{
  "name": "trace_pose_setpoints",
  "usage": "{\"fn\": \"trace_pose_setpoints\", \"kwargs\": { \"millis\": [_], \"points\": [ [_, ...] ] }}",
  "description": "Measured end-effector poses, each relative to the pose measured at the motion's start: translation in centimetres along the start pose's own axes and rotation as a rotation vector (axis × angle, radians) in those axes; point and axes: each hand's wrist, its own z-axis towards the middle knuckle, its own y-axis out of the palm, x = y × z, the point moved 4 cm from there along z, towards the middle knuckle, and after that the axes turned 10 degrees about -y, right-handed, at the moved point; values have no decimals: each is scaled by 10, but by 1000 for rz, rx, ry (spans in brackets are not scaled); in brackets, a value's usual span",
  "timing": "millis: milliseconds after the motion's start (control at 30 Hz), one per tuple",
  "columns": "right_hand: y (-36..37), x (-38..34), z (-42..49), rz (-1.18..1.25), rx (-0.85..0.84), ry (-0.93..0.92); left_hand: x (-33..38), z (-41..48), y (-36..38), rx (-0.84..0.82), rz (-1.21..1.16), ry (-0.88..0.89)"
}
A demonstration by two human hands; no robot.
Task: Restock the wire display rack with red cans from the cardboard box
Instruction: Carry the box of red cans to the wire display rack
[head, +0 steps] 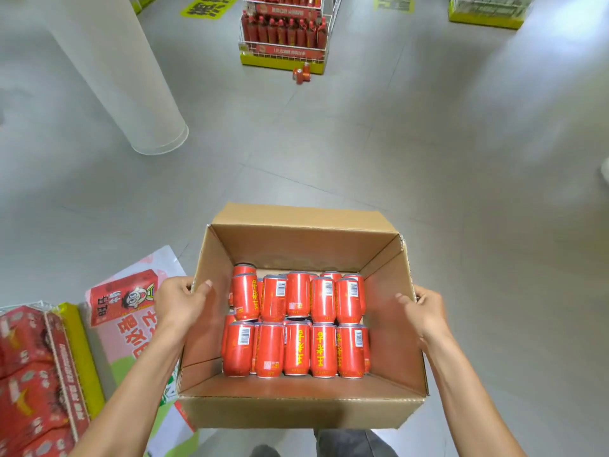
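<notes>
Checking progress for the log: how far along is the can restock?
Early. Done: some red cans already sit on the floor by the wire display rack far ahead. In hand: left hand and right hand grip the side walls of the cardboard box, which holds two rows of cans. Left: carry it over and shelve the cans.

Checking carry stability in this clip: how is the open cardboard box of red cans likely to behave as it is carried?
Probably heavy: the cardboard box holds many red cans. The far part is bare, so the cans could slide forward if it tips. The left hand and right hand grip only the side walls, which may flex.
</notes>
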Motion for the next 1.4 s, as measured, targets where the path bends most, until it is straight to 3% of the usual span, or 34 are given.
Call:
{"fn": "trace_pose_setpoints", "kwargs": {
  "millis": [500, 700, 1167, 1400],
  "points": [
    [18, -162, 226, 15, -24, -18, 183, 175, 50, -50, -69, -76],
    [67, -240, 334, -21, -15, 5, 259, 298, 70, -70, -41, 16],
    [188, -453, 605, 109, -43, -22, 476, 591, 52, -3, -163, -51],
    [254, -548, 765, 151, -140, -19, 564, 713, 57, 26, -239, -129]
  ]
}}
